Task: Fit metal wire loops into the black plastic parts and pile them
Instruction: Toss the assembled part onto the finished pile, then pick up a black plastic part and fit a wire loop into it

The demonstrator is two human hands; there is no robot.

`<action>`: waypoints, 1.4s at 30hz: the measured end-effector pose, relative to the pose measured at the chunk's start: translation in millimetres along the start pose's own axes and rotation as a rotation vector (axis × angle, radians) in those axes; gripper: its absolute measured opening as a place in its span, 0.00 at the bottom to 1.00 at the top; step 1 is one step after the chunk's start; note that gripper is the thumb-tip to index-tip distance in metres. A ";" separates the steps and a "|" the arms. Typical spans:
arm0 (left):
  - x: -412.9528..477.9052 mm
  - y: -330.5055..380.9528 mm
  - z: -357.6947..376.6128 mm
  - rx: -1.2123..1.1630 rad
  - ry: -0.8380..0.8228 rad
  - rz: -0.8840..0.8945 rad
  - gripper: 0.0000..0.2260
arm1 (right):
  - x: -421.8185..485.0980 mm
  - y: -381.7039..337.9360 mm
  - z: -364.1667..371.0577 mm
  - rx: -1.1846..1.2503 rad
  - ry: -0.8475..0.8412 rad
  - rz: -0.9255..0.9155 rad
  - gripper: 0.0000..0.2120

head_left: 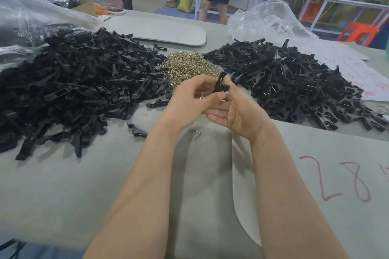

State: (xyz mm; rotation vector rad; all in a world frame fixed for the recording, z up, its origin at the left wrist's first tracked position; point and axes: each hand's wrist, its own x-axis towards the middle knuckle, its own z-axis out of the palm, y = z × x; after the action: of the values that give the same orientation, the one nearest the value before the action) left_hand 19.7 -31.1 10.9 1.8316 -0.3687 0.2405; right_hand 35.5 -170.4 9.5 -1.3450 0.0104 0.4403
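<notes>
The left hand (pixel 189 96) and right hand (pixel 240 111) meet over the bare middle strip of the grey felt-covered desk (pixel 63 185). Both pinch one small black plastic clip part (pixel 220 84), held upright in front of the single heap of brass-coloured wire loops (pixel 187 65). Two large piles of black parts flank it: the left pile (pixel 73 82) and the right pile (pixel 294 82), where wire glints. Two loose bent wire loops (pixel 194 133) lie between the forearms. A red handwritten "28" (pixel 345 178) marks the near right sheet.

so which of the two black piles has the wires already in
The right-hand pile: thin metal wires glint among its parts. The bigger left-hand pile shows only plain black plastic.
</notes>
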 end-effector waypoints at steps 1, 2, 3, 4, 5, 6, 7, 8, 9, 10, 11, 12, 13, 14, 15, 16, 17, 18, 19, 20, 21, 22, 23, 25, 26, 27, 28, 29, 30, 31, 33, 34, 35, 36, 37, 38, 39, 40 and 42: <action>0.5 -2.6 -0.6 0.036 0.029 -0.017 0.07 | 0.1 -0.9 -1.2 -0.045 0.033 -0.005 0.28; 0.9 -5.2 -1.1 0.102 0.045 -0.034 0.06 | 1.0 -1.4 -2.4 -0.102 0.083 -0.037 0.28; 1.4 -7.6 -0.7 0.186 0.040 -0.042 0.08 | 2.6 -0.4 -3.4 -0.169 0.128 -0.097 0.23; 1.7 -9.5 1.0 0.264 0.014 -0.038 0.10 | 4.4 0.6 -4.2 -0.251 0.166 -0.182 0.16; 2.1 -10.6 3.0 0.326 -0.013 -0.024 0.13 | 5.8 0.9 -3.0 -0.318 0.220 -0.285 0.08; 3.0 -11.4 4.1 0.374 -0.021 -0.013 0.16 | 7.9 1.1 -2.8 -0.352 0.320 -0.393 0.03; 3.7 -11.7 3.6 0.412 0.009 -0.023 0.19 | 9.1 0.2 -3.7 -0.331 0.466 -0.496 0.02; 4.7 -12.1 0.7 0.445 0.087 -0.070 0.20 | 8.9 -2.8 -5.9 -0.224 0.630 -0.579 0.05; 5.9 -13.2 -4.9 0.480 0.209 -0.146 0.20 | 7.5 -7.2 -8.0 -0.078 0.746 -0.624 0.14; 6.3 -15.3 -12.1 0.527 0.340 -0.241 0.19 | 5.6 -9.8 -10.3 0.007 0.802 -0.626 0.25; 5.7 -18.5 -19.3 0.592 0.438 -0.339 0.18 | 3.7 -10.0 -12.2 -0.031 0.839 -0.602 0.34; 4.4 -21.2 -24.7 0.663 0.471 -0.429 0.17 | 2.0 -8.3 -12.0 -0.168 0.846 -0.586 0.39; 3.4 -23.0 -27.3 0.720 0.442 -0.504 0.16 | 2.3 -4.9 -9.1 -0.344 0.816 -0.590 0.40; 2.6 -24.3 -27.0 0.752 0.378 -0.560 0.16 | 3.3 -0.8 -2.2 -0.534 0.756 -0.586 0.39; 2.1 -26.0 -25.0 0.772 0.309 -0.600 0.15 | 5.2 3.2 6.2 -0.707 0.671 -0.560 0.35; 2.1 -27.9 -22.6 0.796 0.252 -0.629 0.15 | 8.8 7.5 14.2 -0.843 0.567 -0.521 0.29; 2.0 -29.4 -21.3 0.823 0.217 -0.651 0.15 | 11.4 12.2 22.8 -0.949 0.460 -0.475 0.24; 2.4 -30.9 -21.3 0.847 0.207 -0.665 0.15 | 14.0 17.7 30.7 -1.044 0.375 -0.423 0.20; 3.0 -32.4 -22.4 0.859 0.213 -0.670 0.16 | 16.7 23.8 37.4 -1.137 0.323 -0.373 0.19; 4.0 -34.2 -23.8 0.863 0.224 -0.672 0.16 | 19.2 29.0 43.4 -1.213 0.301 -0.338 0.18; 4.2 -35.1 -25.1 0.863 0.232 -0.674 0.16 | 21.1 33.0 48.5 -1.244 0.298 -0.325 0.17; 3.8 -35.6 -25.6 0.859 0.243 -0.667 0.16 | 22.3 36.2 52.5 -1.237 0.307 -0.329 0.16; 3.3 -35.3 -25.8 0.845 0.261 -0.646 0.15 | 23.0 38.0 54.6 -1.215 0.320 -0.334 0.14; 4.4 -33.8 -26.6 0.733 0.330 -0.541 0.12 | 24.3 38.7 52.7 -1.180 0.343 -0.333 0.12; 5.7 -32.4 -26.0 0.621 0.373 -0.467 0.11 | 24.4 37.5 49.6 -1.152 0.365 -0.344 0.12; 7.1 -30.4 -24.6 0.488 0.405 -0.394 0.11 | 23.3 34.9 46.3 -1.089 0.399 -0.369 0.12; 8.8 -28.0 -22.1 0.358 0.419 -0.340 0.10 | 22.6 31.2 42.2 -0.971 0.434 -0.395 0.13; 10.4 -26.0 -18.9 0.239 0.410 -0.310 0.09 | 21.7 26.5 38.6 -0.797 0.453 -0.414 0.12; 11.6 -25.2 -15.2 0.122 0.390 -0.302 0.07 | 20.9 21.0 35.0 -0.603 0.451 -0.423 0.12; 11.7 -23.9 -10.8 -0.005 0.362 -0.308 0.05 | 19.5 15.9 31.9 -0.430 0.433 -0.426 0.11; 12.4 -24.0 -1.9 -0.223 0.321 -0.344 0.07 | 15.5 9.5 27.9 -0.246 0.371 -0.442 0.09; 13.4 -25.2 1.7 -0.307 0.301 -0.367 0.06 | 14.0 7.9 27.1 -0.248 0.348 -0.451 0.08; 14.6 -26.6 4.3 -0.383 0.284 -0.383 0.07 | 12.5 7.0 26.8 -0.291 0.338 -0.460 0.07; 15.0 -27.0 5.8 -0.445 0.269 -0.390 0.08 | 12.8 7.0 26.5 -0.353 0.344 -0.467 0.06; 15.4 -27.9 6.3 -0.498 0.255 -0.387 0.09 | 13.3 7.4 26.3 -0.420 0.361 -0.475 0.05; 15.2 -27.8 5.8 -0.524 0.246 -0.382 0.09 | 14.6 7.7 25.9 -0.472 0.381 -0.482 0.04; 15.3 -27.6 5.4 -0.542 0.238 -0.376 0.10 | 15.6 8.2 26.2 -0.509 0.397 -0.484 0.03; 15.2 -27.3 5.0 -0.549 0.236 -0.373 0.10 | 16.4 9.0 26.5 -0.535 0.404 -0.487 0.02; 15.3 -27.1 5.5 -0.534 0.237 -0.376 0.11 | 17.6 11.3 27.8 -0.586 0.411 -0.513 0.04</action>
State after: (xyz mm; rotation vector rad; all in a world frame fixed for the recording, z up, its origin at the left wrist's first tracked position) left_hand 43.7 -31.3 -9.6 1.2939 0.0806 0.0828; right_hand 41.3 -137.2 1.0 -1.9220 -0.1301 -0.3000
